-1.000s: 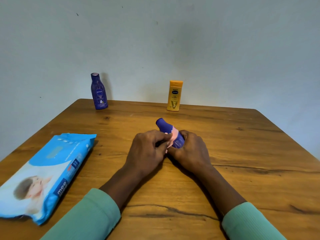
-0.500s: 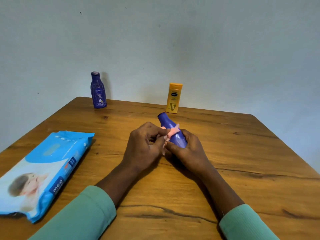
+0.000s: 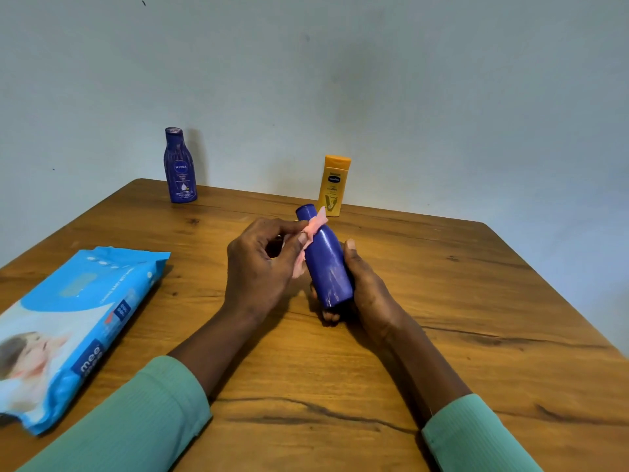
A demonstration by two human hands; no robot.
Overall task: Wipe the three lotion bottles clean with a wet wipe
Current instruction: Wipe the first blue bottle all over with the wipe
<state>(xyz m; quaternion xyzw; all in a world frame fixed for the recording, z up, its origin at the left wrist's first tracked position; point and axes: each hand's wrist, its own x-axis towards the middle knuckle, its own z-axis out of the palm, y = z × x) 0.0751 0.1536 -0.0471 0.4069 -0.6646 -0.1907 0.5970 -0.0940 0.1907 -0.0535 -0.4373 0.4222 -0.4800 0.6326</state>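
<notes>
Head view: right hand [image 3: 371, 294] grips a smooth blue lotion bottle [image 3: 328, 267], left hand [image 3: 258, 267] pinches a soft pink wet wipe [image 3: 315, 226] against it.

I count three lotion bottles at the brown wooden table [image 3: 476, 301]: one upright dark blue plastic bottle [image 3: 180, 168] at its far left, one tilted dark blue bottle [image 3: 328, 267] over its middle, and one yellow-orange plastic bottle [image 3: 333, 185] at its far edge. Also one pink wet wipe [image 3: 315, 226], one light blue soft wipes pack [image 3: 75, 321], and two hands: left hand [image 3: 258, 267], right hand [image 3: 371, 291].
</notes>
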